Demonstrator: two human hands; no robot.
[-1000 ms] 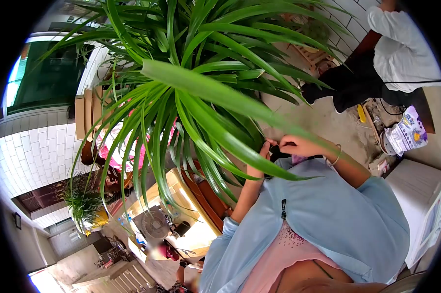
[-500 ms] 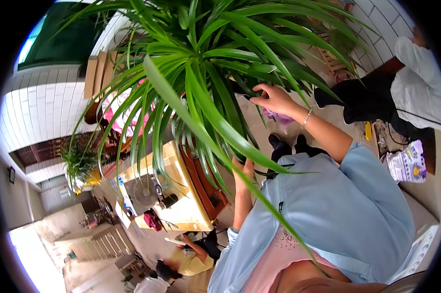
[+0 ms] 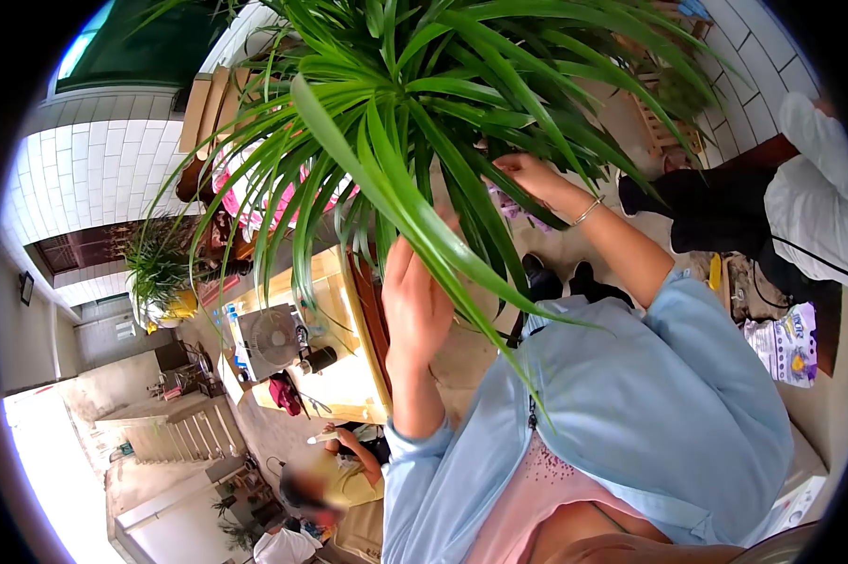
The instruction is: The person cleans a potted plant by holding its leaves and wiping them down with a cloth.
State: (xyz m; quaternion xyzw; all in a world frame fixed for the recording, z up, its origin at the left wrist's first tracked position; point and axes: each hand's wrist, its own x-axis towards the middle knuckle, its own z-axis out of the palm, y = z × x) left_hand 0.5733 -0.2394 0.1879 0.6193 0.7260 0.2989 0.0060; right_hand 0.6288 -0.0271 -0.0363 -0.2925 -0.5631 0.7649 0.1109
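Observation:
A large potted plant with long, strap-like green leaves [image 3: 386,94] fills the top middle of the view and hangs over my forearms. My left hand [image 3: 418,305] is raised at its lower leaves, fingers stretched upward, their tips partly covered by foliage. My right hand [image 3: 534,180], with a bracelet [image 3: 588,211] on the wrist, reaches in from the right. Its fingers are bent at the edge of the leaves, and what they hold, if anything, is hidden. The plant's base is out of sight behind the leaves.
A wooden table [image 3: 349,376] at left bears a fan [image 3: 272,336]. A person in yellow [image 3: 358,479] sits beyond it. At right, another person in a white top [image 3: 814,188] is near a printed bag [image 3: 785,346]. A second plant [image 3: 161,268] stands far left.
My left hand has moved up and left from under the leaves and now shows more fully. My right hand has shifted slightly up among the leaves. The view has turned a little.

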